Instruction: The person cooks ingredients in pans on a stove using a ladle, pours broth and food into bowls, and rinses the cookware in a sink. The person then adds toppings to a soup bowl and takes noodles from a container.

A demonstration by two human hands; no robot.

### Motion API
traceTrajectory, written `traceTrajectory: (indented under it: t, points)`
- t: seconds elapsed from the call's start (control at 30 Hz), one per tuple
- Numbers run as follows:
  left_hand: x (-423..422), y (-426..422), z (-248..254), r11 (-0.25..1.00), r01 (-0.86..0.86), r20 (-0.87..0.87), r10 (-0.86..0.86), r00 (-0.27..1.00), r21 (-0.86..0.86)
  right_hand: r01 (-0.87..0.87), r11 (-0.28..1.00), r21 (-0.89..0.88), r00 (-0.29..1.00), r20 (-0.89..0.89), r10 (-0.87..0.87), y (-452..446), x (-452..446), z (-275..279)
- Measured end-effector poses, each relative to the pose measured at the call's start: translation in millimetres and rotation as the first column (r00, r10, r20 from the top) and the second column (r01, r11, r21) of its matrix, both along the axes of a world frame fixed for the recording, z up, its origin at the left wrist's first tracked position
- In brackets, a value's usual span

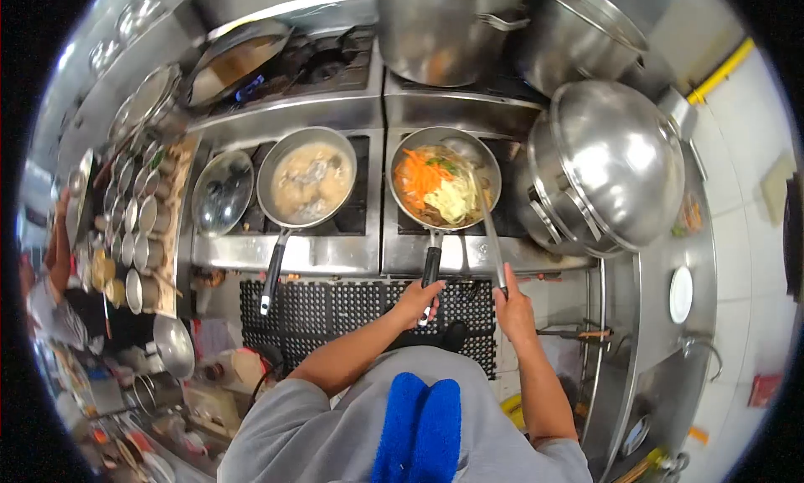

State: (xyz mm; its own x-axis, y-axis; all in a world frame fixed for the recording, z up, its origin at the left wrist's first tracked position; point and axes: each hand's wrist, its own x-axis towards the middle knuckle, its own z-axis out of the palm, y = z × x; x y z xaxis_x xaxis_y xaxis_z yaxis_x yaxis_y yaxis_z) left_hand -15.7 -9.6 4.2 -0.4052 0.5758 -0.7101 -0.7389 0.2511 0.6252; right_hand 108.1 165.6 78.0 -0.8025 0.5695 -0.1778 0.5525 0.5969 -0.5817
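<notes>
Along the front burners, from the left: glass lid, then first pan with cloudy liquid, untouched by either hand. Next, left hand: fingers wrapped round black handle of second pan. Sits over the front burner just right of the stove seam; contains orange shreds, pale yellow shreds, some green bits. Handling, judged: likely front-heavy with this filling, stiff-walled; shreds light, soft, probably slippery, easily spilled over the rim. Best gripped well back on the black handle, clear of probably hot metal. Further right, right hand, apart from the left: closed on near end of long metal utensil, rounded head among the food; stiff, likely light, best held at that end. Far right: large domed steel pot, beside the second pan, untouched.
</notes>
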Motion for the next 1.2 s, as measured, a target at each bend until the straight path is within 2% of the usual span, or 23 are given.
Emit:
traceTrajectory:
  t: [0.07, 0.13, 0.17, 0.2, 0.27, 0.3, 0.37, 0.5, 0.57, 0.6, 0.67, 0.7, 0.77, 0.8, 0.87, 0.93, 0.97, 1.03, 1.2]
  points:
    - [-3, -6, -5, 0.999, -0.014, 0.012, 0.014, 1.000, 0.033, -0.036, 0.997, 0.071, 0.999, -0.022, 0.037, 7, -5, -2]
    - [-5, -8, 1, 0.998, -0.016, 0.010, 0.016, 1.000, 0.067, -0.050, 0.997, 0.066, 0.992, 0.122, 0.042, 12, -19, 4]
    - [-5, -9, 3, 0.997, -0.015, -0.006, 0.016, 1.000, 0.071, -0.090, 0.985, 0.147, 0.991, 0.108, 0.074, 13, -23, 3]
    - [-5, -9, 2, 0.997, -0.022, -0.005, 0.022, 1.000, 0.078, -0.096, 0.983, 0.154, 0.991, 0.109, 0.080, 14, -25, 3]
    - [-4, -10, -1, 0.997, -0.036, -0.008, 0.036, 0.999, 0.064, -0.228, 0.944, 0.238, 0.974, 0.068, 0.218, 14, -26, 5]
    - [-4, -10, -1, 0.997, -0.039, -0.008, 0.040, 0.999, 0.068, -0.232, 0.943, 0.241, 0.973, 0.069, 0.221, 18, -22, 6]
    - [-5, -10, 0, 0.998, -0.011, -0.009, 0.011, 1.000, 0.062, -0.387, 0.826, 0.410, 0.922, 0.143, 0.361, 32, -4, 8]
    - [-7, -12, 1, 0.997, 0.004, -0.019, -0.003, 1.000, 0.075, -0.413, 0.771, 0.485, 0.905, 0.127, 0.405, 60, 14, 22]
    - [-7, -12, -7, 0.997, -0.019, 0.021, 0.017, 1.000, 0.077, -0.421, 0.755, 0.504, 0.906, 0.273, 0.323, 56, 9, 46]
    - [-6, -12, -7, 0.997, -0.013, 0.020, 0.012, 1.000, 0.076, -0.416, 0.758, 0.503, 0.908, 0.271, 0.318, 54, 10, 47]
    - [-7, -11, -7, 0.997, -0.001, 0.002, 0.001, 1.000, 0.078, -0.349, 0.839, 0.418, 0.937, 0.132, 0.324, 49, 11, 47]
    - [-8, -11, -7, 0.997, 0.004, 0.000, -0.004, 1.000, 0.077, -0.344, 0.841, 0.417, 0.939, 0.130, 0.320, 48, 12, 48]
    - [-7, -11, -8, 0.998, -0.026, 0.027, 0.024, 0.999, 0.052, -0.276, 0.928, 0.251, 0.953, -0.050, 0.298, 44, 17, 49]
    - [-7, -12, -8, 0.999, -0.018, 0.030, 0.017, 0.999, 0.049, -0.270, 0.930, 0.248, 0.956, -0.049, 0.291, 39, 20, 57]
    - [-9, -13, -6, 0.997, 0.003, 0.028, -0.005, 1.000, 0.080, -0.160, 0.987, 0.022, 0.987, 0.015, 0.160, 30, 28, 84]
    - [-9, -13, -2, 0.997, 0.006, 0.035, -0.009, 0.999, 0.074, -0.125, 0.991, -0.052, 0.989, 0.070, 0.128, 25, 38, 106]
    - [-9, -13, -1, 0.995, 0.001, 0.044, -0.005, 0.999, 0.101, -0.056, 0.983, -0.177, 0.987, 0.136, 0.081, 21, 41, 118]
    - [-11, -15, -5, 0.988, 0.009, 0.075, -0.021, 0.997, 0.153, 0.072, 0.921, -0.384, 0.969, 0.245, 0.027, 17, 48, 137]
    - [-11, -14, -6, 0.990, -0.005, 0.117, -0.012, 0.993, 0.143, 0.102, 0.816, -0.569, 0.965, 0.257, 0.058, 33, 70, 142]
